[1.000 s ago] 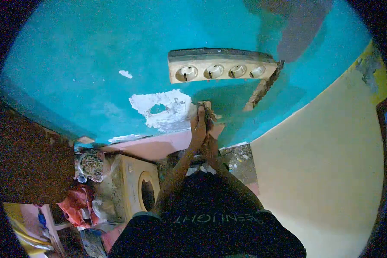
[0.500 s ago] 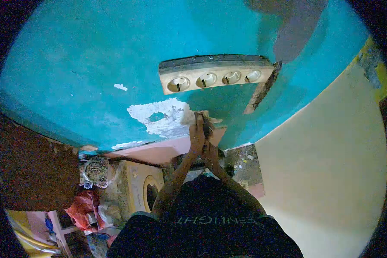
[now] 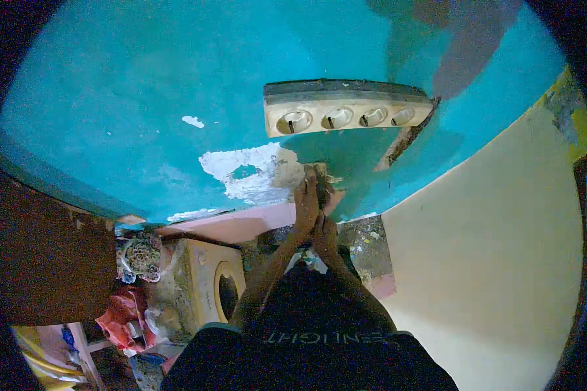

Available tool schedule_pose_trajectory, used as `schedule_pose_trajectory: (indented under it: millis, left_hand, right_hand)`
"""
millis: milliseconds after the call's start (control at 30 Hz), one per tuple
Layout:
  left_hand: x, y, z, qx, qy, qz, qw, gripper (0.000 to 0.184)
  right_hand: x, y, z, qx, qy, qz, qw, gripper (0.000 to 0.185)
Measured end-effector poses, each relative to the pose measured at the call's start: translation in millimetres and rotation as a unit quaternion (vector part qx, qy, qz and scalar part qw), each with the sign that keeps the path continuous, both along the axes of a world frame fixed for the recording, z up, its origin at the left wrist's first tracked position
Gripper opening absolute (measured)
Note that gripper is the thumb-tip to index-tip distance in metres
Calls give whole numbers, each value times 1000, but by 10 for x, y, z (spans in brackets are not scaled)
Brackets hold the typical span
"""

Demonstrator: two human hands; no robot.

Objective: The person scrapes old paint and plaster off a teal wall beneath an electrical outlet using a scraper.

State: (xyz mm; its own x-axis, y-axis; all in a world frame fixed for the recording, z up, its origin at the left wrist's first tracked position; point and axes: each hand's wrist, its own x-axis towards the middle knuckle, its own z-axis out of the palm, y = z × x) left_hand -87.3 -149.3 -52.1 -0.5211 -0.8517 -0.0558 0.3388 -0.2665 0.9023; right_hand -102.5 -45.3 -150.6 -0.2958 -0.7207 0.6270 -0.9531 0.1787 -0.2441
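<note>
Both my hands meet low on the turquoise wall (image 3: pixel 143 130), just below a strip of round sockets. My left hand (image 3: pixel 306 201) is closed around a small scraper-like tool (image 3: pixel 321 190) with a dark handle; its exact shape is hard to make out. Close beside it, slightly lower, my right hand (image 3: pixel 327 225) is closed on the same tool. A pale end shows at the fingertips, against the wall. To the left is a bare white patch (image 3: pixel 244 169) where paint is gone, with a small turquoise spot left inside it.
The cream socket strip (image 3: pixel 349 117) juts from the wall above my hands. A broken groove (image 3: pixel 404 144) runs down from its right end. Below left stand a cream box with a round opening (image 3: pixel 205 274), a red bag (image 3: pixel 125 316) and a brown panel (image 3: pixel 52 260). A cream wall (image 3: pixel 489 215) rises at right.
The view has shifted slightly, so the sockets appear farther right. My hands stay together on the tool at the wall and appear slightly higher and farther right.
</note>
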Motion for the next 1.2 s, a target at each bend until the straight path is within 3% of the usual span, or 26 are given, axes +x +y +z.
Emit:
schedule_pose_trajectory:
  millis: [33, 67, 133, 167, 200, 233, 267, 333, 367, 400, 433, 467, 500, 533, 567, 633, 700, 767, 867, 933, 967, 1033, 1067, 1100, 1133, 1200]
  left_hand:
    - [65, 21, 74, -27, -15, -1, 1000, 51]
    - [107, 50, 132, -55, -28, -2, 998, 52]
    - [62, 13, 33, -42, -5, 13, 999, 51]
    - [59, 12, -10, -28, 16, 27, 999, 51]
    - [99, 30, -11, -27, 16, 29, 999, 51]
    - [144, 37, 14, -3, -10, 17, 1000, 51]
    - [158, 8, 54, 19, -36, 6, 999, 51]
    - [137, -47, 128, 9, -14, 2, 1000, 50]
    - [139, -27, 134, 4, 5, -5, 1000, 50]
    - [122, -24, 101, 7, 3, -6, 1000, 50]
    - [93, -53, 59, -11, -9, 12, 1000, 51]
    - [66, -92, 27, -33, -20, 31, 999, 52]
    - [58, -97, 10, -34, -20, 31, 999, 52]
    - [58, -80, -9, -21, -22, 31, 999, 52]
    - [55, -73, -6, -10, -23, 33, 999, 52]
    - [110, -11, 183, 12, -32, 31, 999, 52]
    - [132, -14, 390, 39, -46, 23, 998, 52]
    - [150, -52, 481, -42, -42, 22, 998, 50]
    - [167, -141, 266, -10, -81, -31, 996, 49]
    - [79, -120, 77, -29, -54, 13, 998, 49]
    - [48, -107, -15, -43, -30, 57, 997, 50]
    - [39, -157, 14, -55, -34, 65, 996, 49]
    - [60, -145, 12, -63, -44, 69, 995, 49]
    - [117, -106, 109, -59, -47, 68, 995, 49]
    - [181, -67, 273, -42, -34, 33, 998, 48]
    - [180, -80, 302, -28, -18, -3, 999, 47]
  right_hand:
    - [19, 53, 20, -55, -10, 74, 996, 63]
    - [30, 79, -107, -49, -11, 74, 996, 63]
    - [-55, -34, -690, 135, -48, -45, 989, 56]
    - [-50, -4, -938, 136, -47, -44, 989, 56]
    - [-28, 64, -1195, 203, 140, -52, 968, 51]
    - [-28, 52, -1188, 259, 325, -58, 908, 47]
    - [-56, -16, -1173, 254, 328, -57, 908, 47]
    - [21, -93, -576, 77, 18, -55, 995, 40]
    - [37, -76, -226, 81, 15, -56, 995, 40]
    - [27, -94, 160, 149, -294, -36, 944, 38]
    - [14, -120, 334, 198, -572, -11, 796, 35]
    - [-10, -137, 71, 196, -572, -10, 796, 35]
    - [-39, -131, -412, 134, -317, -10, 939, 33]
    - [-44, -96, -696, 62, -32, -10, 998, 31]
    - [-2, -66, -618, 60, -30, -9, 998, 31]
    - [71, -74, -404, 193, 255, -128, 939, 39]
    - [37, -156, -354, 166, 228, -113, 953, 40]
    - [47, -137, -434, 122, 168, -81, 975, 42]
    - [24, -173, -669, 69, 112, -49, 990, 44]
    - [12, -191, -907, 50, 78, -90, 992, 38]
    - [27, -163, -912, 50, 80, -89, 991, 38]
    - [107, -153, -629, 207, 279, -127, 929, 39]
    - [87, -156, -593, 210, 278, -126, 929, 39]
    - [30, -153, -623, 179, -36, -79, 980, 38]
    - [-12, -150, -598, 130, -346, -25, 929, 37]
    - [-78, -141, -437, 135, -349, 19, 927, 36]
